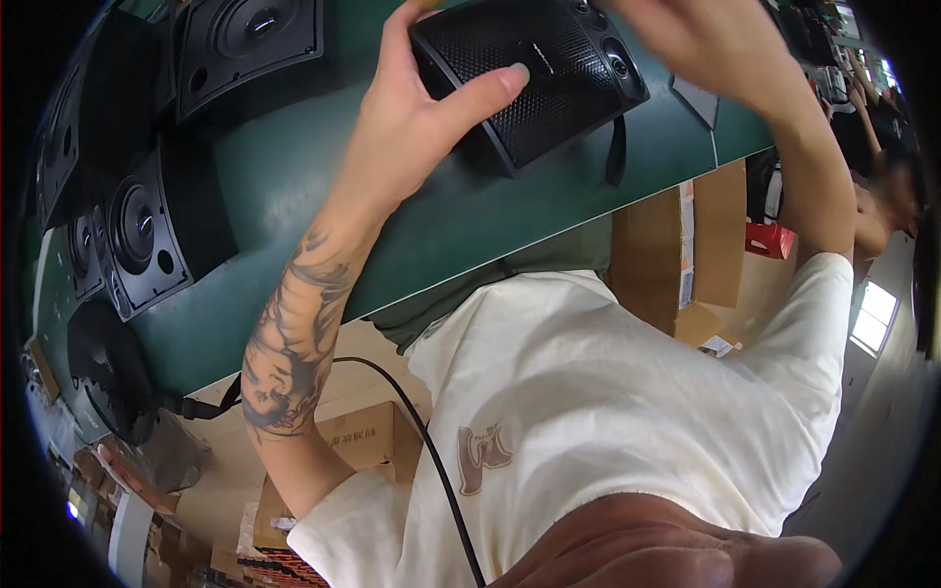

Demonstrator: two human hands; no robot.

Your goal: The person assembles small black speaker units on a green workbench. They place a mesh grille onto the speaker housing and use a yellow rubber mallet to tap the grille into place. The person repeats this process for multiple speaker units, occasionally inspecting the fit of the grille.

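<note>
A black box speaker [534, 83] with a mesh grille front lies tilted on the green table [294, 157] at the top middle. My left hand [412, 122] grips its left end, the thumb pressed on the grille and the fingers over the far side. Above the speaker's right end is my right hand [701, 34], smeared by motion and cut by the upper edge, so its fingers do not show clearly. A short black strap [617, 152] hangs from the speaker's near right corner. Just right of it lies a flat dark grey piece [694, 102].
Several speakers without grilles, one of them this speaker [147, 225], stand on the table's left side. A black mesh grille [103, 363] is at the left edge. Cardboard boxes [716, 235] sit below the table, and a black cable [436, 451] crosses my front. Another person [887, 196] is at far right.
</note>
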